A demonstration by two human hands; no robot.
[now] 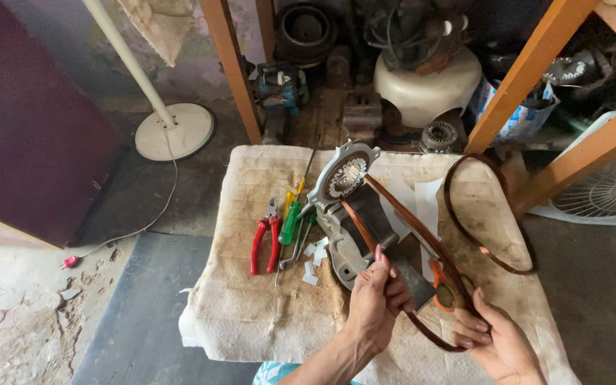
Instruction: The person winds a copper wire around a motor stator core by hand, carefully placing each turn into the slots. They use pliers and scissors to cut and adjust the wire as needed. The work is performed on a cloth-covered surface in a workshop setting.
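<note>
left hand: closed on copper wire coil beside metal motor frame | right hand: fingers pinching coil's lower loop | coil: over cloth-covered worktop | red pliers to the left

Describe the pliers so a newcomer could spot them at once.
On the stained beige cloth-covered table, look left of the grey metal motor housing. The red-handled pliers lie leftmost among the tools, beside a green-handled screwdriver; only they have two red grips.
</note>
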